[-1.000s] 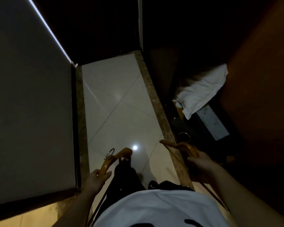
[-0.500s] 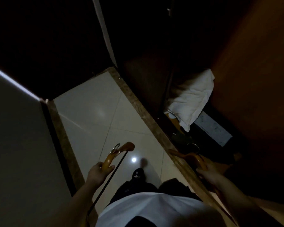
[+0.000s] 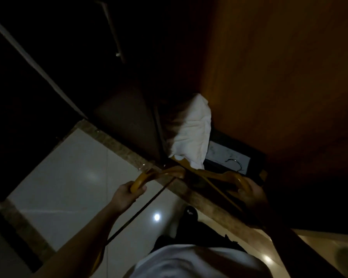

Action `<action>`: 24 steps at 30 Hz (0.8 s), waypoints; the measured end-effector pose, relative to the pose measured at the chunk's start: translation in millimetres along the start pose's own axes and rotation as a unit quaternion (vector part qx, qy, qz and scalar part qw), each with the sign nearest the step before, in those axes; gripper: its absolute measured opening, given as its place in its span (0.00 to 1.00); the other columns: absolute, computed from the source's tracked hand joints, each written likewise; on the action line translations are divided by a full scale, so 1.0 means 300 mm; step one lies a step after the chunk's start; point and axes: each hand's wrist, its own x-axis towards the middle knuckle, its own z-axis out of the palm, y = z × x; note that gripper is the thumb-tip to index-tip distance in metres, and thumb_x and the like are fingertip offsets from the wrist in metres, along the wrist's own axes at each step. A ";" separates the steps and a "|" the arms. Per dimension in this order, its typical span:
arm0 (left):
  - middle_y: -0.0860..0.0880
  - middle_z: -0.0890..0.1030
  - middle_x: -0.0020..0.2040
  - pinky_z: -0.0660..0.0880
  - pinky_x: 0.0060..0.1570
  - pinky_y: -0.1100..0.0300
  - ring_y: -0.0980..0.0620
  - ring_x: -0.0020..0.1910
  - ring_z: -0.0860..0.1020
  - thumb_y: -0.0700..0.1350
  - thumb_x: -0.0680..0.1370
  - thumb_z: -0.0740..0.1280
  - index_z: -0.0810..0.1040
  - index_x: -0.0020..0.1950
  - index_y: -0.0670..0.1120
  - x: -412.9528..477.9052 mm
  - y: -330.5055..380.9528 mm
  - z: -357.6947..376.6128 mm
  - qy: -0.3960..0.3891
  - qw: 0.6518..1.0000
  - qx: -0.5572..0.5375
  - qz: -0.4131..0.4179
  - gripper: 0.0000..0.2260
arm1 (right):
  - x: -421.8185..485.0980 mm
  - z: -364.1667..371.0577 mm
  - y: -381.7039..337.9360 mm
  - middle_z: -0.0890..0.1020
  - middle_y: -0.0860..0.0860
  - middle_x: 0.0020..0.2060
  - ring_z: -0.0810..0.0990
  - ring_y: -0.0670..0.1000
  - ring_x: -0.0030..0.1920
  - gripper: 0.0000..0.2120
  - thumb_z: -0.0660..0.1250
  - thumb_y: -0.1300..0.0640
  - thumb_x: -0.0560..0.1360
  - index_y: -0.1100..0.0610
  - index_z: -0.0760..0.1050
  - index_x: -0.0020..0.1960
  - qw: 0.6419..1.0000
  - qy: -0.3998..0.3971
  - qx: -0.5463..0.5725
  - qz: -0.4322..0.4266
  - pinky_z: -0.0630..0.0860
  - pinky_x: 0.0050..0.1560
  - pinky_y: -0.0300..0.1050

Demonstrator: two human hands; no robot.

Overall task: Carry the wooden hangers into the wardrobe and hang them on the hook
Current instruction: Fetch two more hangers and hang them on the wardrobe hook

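My left hand (image 3: 127, 194) grips one end of a wooden hanger (image 3: 159, 174), whose dark bar runs down and left past my forearm. My right hand (image 3: 251, 192) holds a second wooden hanger (image 3: 227, 176); its metal hook (image 3: 235, 163) curls up above it. Both hangers meet at the threshold of the open wardrobe (image 3: 279, 77), whose brown wooden side wall fills the upper right. The wardrobe's inside is very dark, and no rail or hook for hanging shows.
A crumpled white cloth (image 3: 191, 133) lies on the wardrobe floor beside a dark box with a pale lid (image 3: 223, 154). A speckled stone sill (image 3: 119, 144) borders the glossy floor tiles (image 3: 74, 177). A door handle (image 3: 113, 31) is at the upper left.
The view has swung right toward the wardrobe. Both hands have risen and come closer together, bringing the two hangers over the sill in front of the white cloth.
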 end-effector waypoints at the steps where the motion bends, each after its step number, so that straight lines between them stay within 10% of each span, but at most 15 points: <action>1: 0.47 0.77 0.35 0.73 0.38 0.60 0.52 0.34 0.75 0.50 0.76 0.67 0.78 0.47 0.40 0.027 0.058 0.005 -0.020 0.999 0.007 0.024 0.12 | 0.029 -0.028 -0.034 0.77 0.47 0.45 0.76 0.50 0.50 0.16 0.60 0.68 0.75 0.58 0.73 0.61 1.000 0.013 -0.005 0.005 0.70 0.53 0.44; 10: 0.58 0.78 0.26 0.71 0.34 0.71 0.63 0.29 0.76 0.48 0.77 0.64 0.74 0.37 0.52 0.158 0.598 -0.017 -0.148 0.970 0.012 0.194 0.09 | 0.223 -0.274 -0.322 0.80 0.56 0.48 0.77 0.60 0.56 0.15 0.65 0.52 0.75 0.53 0.73 0.61 0.988 0.141 -0.061 0.015 0.71 0.57 0.55; 24: 0.48 0.81 0.44 0.74 0.32 0.71 0.61 0.36 0.81 0.48 0.79 0.60 0.77 0.53 0.46 0.075 1.324 -0.132 -0.220 0.871 0.002 0.439 0.09 | 0.239 -0.767 -0.777 0.78 0.54 0.53 0.79 0.53 0.51 0.21 0.68 0.54 0.74 0.60 0.71 0.63 0.956 0.233 -0.010 -0.177 0.75 0.45 0.42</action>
